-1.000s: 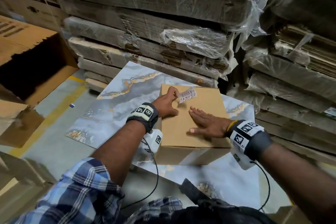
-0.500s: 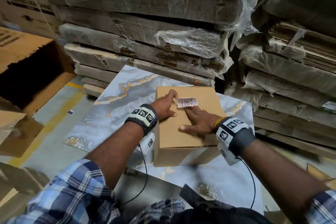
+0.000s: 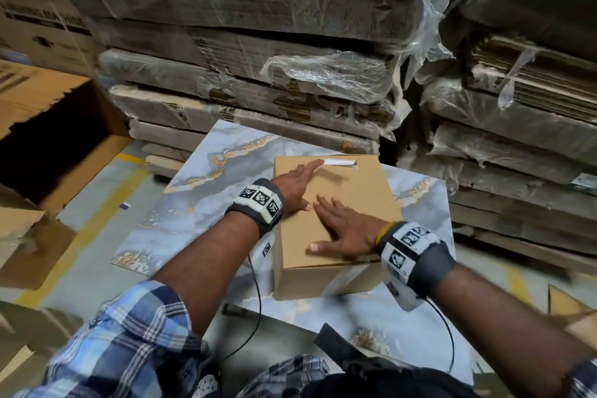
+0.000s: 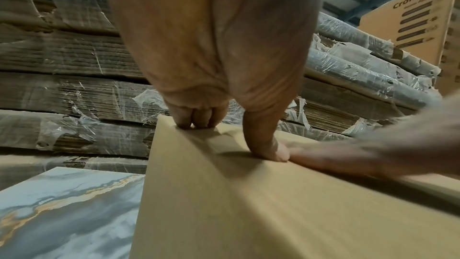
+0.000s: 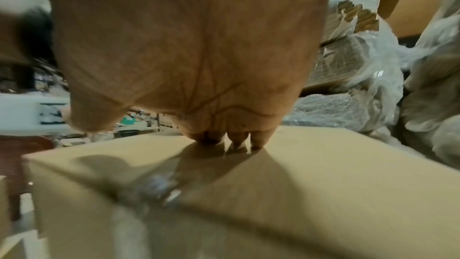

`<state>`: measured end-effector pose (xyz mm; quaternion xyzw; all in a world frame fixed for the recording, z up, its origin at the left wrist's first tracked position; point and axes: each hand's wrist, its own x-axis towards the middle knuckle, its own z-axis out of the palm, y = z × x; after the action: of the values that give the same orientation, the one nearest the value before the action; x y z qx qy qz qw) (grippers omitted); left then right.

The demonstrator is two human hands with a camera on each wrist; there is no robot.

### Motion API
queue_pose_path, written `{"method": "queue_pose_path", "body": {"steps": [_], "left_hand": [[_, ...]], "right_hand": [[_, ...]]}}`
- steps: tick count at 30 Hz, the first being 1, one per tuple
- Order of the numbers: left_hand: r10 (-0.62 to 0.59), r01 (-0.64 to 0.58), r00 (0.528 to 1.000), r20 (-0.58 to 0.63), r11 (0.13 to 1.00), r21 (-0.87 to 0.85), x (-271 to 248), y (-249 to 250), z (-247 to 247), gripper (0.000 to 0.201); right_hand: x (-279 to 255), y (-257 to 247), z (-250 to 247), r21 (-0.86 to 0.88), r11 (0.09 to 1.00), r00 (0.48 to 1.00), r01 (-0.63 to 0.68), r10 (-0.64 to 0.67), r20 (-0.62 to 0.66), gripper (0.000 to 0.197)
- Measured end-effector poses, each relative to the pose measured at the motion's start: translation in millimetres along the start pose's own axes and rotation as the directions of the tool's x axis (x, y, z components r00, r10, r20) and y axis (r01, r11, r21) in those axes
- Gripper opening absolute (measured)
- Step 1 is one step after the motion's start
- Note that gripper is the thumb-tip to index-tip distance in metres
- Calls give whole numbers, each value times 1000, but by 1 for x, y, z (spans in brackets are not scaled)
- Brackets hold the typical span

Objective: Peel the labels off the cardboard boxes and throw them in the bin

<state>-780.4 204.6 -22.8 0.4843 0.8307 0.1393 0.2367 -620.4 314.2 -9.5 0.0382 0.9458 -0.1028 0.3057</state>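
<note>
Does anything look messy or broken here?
Yes. The plastic wrap on the stacked flat cardboard behind the box is torn and hangs loose. On the box's far edge, the white label looks curled, not lying flat.

Box on the slab
The cardboard box sits on the slab; wrapped stacks behind it, label at its far edge.

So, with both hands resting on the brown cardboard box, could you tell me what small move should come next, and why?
Probably pinch the white paper label with the left hand and pull it free. It lies at the far edge of the brown cardboard box, right at that hand's outstretched fingertip, not gripped, while the right hand lies flat on the top, steadying the box.
</note>
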Motion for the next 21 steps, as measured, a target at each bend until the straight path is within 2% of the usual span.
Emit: {"method": "queue_pose_path", "body": {"steps": [3, 6, 9, 12, 14, 16, 19, 21], "left_hand": [[-14, 14, 1000, 10, 1000, 12, 3, -1, 0, 113], [-50, 49, 998, 27, 998, 40, 7, 0, 0, 113], [-84, 81, 996, 39, 993, 81, 9, 2, -1, 112], [-70, 65, 997, 41, 990, 124, 9, 2, -4, 111], [-57, 52, 998, 35, 987, 149, 9, 1, -5, 110], [-49, 45, 998, 24, 984, 171, 8, 1, -7, 109], [-48, 42, 998, 31, 982, 185, 9, 3, -11, 111], [-49, 41, 998, 37, 980, 195, 8, 4, -16, 114]], "right_hand": [[-18, 7, 8, 5, 998, 997, 62, -62, 43, 96], [-7, 16, -14, 36, 999, 999, -23, 22, 34, 86], [15, 11, -25, 19, 993, 993, -117, 117, -31, 96], [11, -3, -9, 18, 999, 998, -43, 43, -44, 107], [-6, -1, 6, 26, 999, 999, 39, -39, -2, 105], [-16, 11, 4, 7, 998, 997, 63, -63, 41, 99], [-6, 23, -18, 38, 999, 997, -35, 33, 66, 92], [8, 19, -29, 22, 994, 994, -106, 106, 35, 97]]}}
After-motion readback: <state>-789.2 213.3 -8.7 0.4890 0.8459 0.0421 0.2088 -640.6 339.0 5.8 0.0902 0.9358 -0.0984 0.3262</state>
